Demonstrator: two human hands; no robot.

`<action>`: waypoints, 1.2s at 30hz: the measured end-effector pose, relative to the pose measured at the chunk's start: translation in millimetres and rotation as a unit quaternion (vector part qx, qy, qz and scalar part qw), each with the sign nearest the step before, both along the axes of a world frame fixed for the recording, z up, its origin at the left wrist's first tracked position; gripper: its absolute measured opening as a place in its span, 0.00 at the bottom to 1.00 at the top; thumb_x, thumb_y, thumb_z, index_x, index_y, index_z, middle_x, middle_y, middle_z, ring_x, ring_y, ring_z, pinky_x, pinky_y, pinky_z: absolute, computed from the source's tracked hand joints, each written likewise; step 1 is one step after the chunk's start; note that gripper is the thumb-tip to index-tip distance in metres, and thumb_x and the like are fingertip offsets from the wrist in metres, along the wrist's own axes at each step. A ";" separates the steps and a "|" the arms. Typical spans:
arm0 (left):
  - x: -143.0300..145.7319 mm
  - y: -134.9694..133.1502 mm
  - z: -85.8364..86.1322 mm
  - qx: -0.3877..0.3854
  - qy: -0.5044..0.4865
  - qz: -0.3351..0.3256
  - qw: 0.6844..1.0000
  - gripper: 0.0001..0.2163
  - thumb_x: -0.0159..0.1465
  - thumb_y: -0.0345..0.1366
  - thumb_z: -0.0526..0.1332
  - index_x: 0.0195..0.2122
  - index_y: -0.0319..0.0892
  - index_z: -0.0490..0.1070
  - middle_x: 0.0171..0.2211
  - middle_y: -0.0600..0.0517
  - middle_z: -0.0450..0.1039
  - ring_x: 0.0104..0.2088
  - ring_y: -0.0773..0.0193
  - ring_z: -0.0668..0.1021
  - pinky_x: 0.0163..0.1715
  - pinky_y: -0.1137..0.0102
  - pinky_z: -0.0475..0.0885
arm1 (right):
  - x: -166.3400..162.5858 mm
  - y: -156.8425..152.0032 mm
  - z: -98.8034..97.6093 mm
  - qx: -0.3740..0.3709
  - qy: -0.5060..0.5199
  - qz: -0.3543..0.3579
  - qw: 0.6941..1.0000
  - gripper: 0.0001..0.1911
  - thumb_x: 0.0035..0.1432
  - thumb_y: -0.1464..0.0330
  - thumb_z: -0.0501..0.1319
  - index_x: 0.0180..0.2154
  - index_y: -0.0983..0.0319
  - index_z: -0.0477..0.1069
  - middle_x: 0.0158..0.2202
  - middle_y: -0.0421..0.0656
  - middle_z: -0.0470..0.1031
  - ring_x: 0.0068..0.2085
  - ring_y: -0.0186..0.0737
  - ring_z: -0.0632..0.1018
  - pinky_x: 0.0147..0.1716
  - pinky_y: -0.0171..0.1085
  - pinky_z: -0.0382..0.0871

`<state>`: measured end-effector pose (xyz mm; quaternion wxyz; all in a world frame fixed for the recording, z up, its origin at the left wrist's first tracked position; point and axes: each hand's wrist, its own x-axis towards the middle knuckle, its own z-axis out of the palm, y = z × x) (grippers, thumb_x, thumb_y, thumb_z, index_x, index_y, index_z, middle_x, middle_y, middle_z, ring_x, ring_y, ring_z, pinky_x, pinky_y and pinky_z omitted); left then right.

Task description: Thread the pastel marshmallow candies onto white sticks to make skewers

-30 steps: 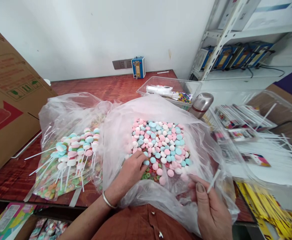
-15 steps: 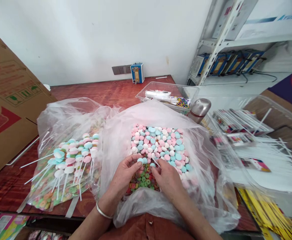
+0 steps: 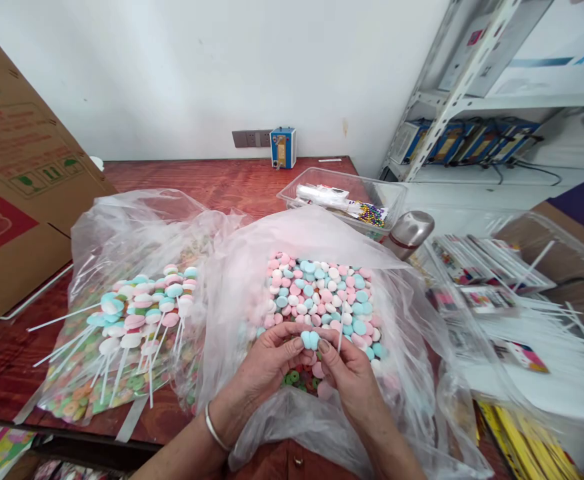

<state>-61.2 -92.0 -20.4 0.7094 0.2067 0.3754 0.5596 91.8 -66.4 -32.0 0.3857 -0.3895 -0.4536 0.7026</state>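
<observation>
Blue candies (image 3: 310, 340) pinched btwn L hand (image 3: 268, 357) & R hand (image 3: 351, 365) (w/ white stick (image 3: 341, 328) in R), over plastic bag (image 3: 229, 287).

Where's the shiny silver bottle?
In the head view, the silver bottle is right of the middle, close beside the right end of the clear plastic tub, just past the far right side of the big candy bag.

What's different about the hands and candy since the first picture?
The right hand moved leftward to meet the left hand. Blue candies are now held between their fingertips, over the pile. The right hand still has its white stick. The candies on sticks still lie on the left bag.
</observation>
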 end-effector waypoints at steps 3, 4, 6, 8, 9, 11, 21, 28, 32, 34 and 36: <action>1.0 -0.6 -1.1 -0.002 0.027 0.006 1.000 0.14 0.54 0.38 0.73 0.40 0.39 0.78 0.33 0.50 0.77 0.30 0.68 0.78 0.37 0.70 0.74 | -1.9 -0.9 1.1 0.006 0.005 -0.026 1.000 0.17 0.61 0.56 0.63 0.47 0.58 0.71 0.24 0.32 0.61 0.20 0.27 0.57 0.18 0.29 0.48; 0.8 -1.0 -1.9 -0.005 0.036 0.006 0.999 0.14 0.53 0.38 0.73 0.39 0.39 0.77 0.33 0.50 0.77 0.30 0.67 0.78 0.36 0.70 0.73 | -2.4 -1.3 1.0 0.008 0.008 -0.031 0.999 0.16 0.61 0.56 0.63 0.45 0.58 0.70 0.24 0.32 0.61 0.20 0.27 0.57 0.18 0.29 0.48; 0.5 -1.7 -3.5 -0.003 0.052 0.007 0.999 0.15 0.53 0.38 0.74 0.39 0.40 0.77 0.32 0.51 0.76 0.30 0.67 0.78 0.34 0.71 0.73 | -2.5 -2.5 -0.5 0.013 0.016 -0.030 0.999 0.13 0.62 0.56 0.62 0.41 0.58 0.70 0.23 0.32 0.61 0.20 0.27 0.57 0.18 0.29 0.49; 0.6 -1.9 -4.3 0.008 0.067 0.007 0.998 0.18 0.53 0.38 0.74 0.43 0.41 0.76 0.33 0.51 0.76 0.30 0.66 0.77 0.33 0.71 0.72 | -1.7 -3.8 -3.7 0.021 0.023 -0.022 0.999 0.12 0.63 0.56 0.61 0.40 0.58 0.70 0.22 0.32 0.61 0.20 0.28 0.57 0.19 0.29 0.49; 0.8 -1.9 -4.2 0.013 0.074 0.005 0.997 0.19 0.53 0.38 0.73 0.46 0.42 0.76 0.34 0.51 0.76 0.31 0.66 0.78 0.33 0.71 0.72 | -1.2 -4.4 -5.7 0.026 0.027 -0.019 0.999 0.12 0.64 0.57 0.60 0.41 0.58 0.70 0.22 0.32 0.61 0.20 0.28 0.58 0.19 0.30 0.50; 1.2 -1.7 -2.4 0.026 0.093 -0.003 0.995 0.21 0.54 0.38 0.73 0.48 0.42 0.75 0.35 0.50 0.76 0.32 0.66 0.78 0.35 0.70 0.72 | -0.8 -5.0 -9.7 0.038 0.030 -0.012 0.999 0.11 0.65 0.58 0.60 0.42 0.58 0.71 0.22 0.32 0.61 0.21 0.28 0.58 0.20 0.30 0.50; 2.3 3.5 4.7 0.046 0.209 0.046 0.976 0.14 0.57 0.42 0.70 0.38 0.40 0.71 0.36 0.49 0.76 0.36 0.63 0.78 0.38 0.69 0.73 | 9.6 -6.5 14.5 0.127 -0.228 -0.032 0.965 0.18 0.65 0.55 0.55 0.52 0.57 0.67 0.40 0.42 0.76 0.38 0.41 0.77 0.36 0.35 0.71; 6.5 10.3 2.6 0.034 0.226 0.082 0.970 0.17 0.54 0.39 0.71 0.40 0.41 0.68 0.27 0.56 0.73 0.27 0.68 0.76 0.29 0.73 0.71 | 16.5 -27.3 17.2 0.199 -0.362 0.079 0.907 0.24 0.70 0.55 0.43 0.50 0.59 0.71 0.35 0.46 0.80 0.38 0.46 0.80 0.38 0.37 0.71; 10.1 6.5 10.1 0.014 0.177 0.047 0.983 0.19 0.51 0.38 0.73 0.40 0.39 0.70 0.28 0.53 0.76 0.29 0.66 0.78 0.31 0.73 0.72 | 11.5 -25.3 12.7 0.215 -0.388 0.089 0.892 0.25 0.71 0.57 0.41 0.40 0.61 0.73 0.28 0.45 0.77 0.33 0.44 0.79 0.36 0.37 0.71; 10.1 5.2 11.7 0.005 0.152 0.047 0.987 0.19 0.51 0.39 0.73 0.41 0.38 0.71 0.28 0.52 0.77 0.29 0.66 0.79 0.32 0.73 0.73 | 12.5 -24.5 13.5 0.226 -0.378 0.083 0.894 0.25 0.71 0.58 0.42 0.38 0.61 0.74 0.29 0.45 0.78 0.33 0.44 0.79 0.36 0.36 0.71; 8.9 5.6 11.0 -0.005 0.138 0.064 0.988 0.20 0.52 0.39 0.73 0.43 0.38 0.71 0.29 0.51 0.78 0.30 0.65 0.80 0.34 0.72 0.74 | 15.4 -26.0 15.2 0.238 -0.363 0.064 0.898 0.24 0.70 0.59 0.43 0.42 0.61 0.76 0.33 0.47 0.80 0.34 0.44 0.80 0.34 0.36 0.72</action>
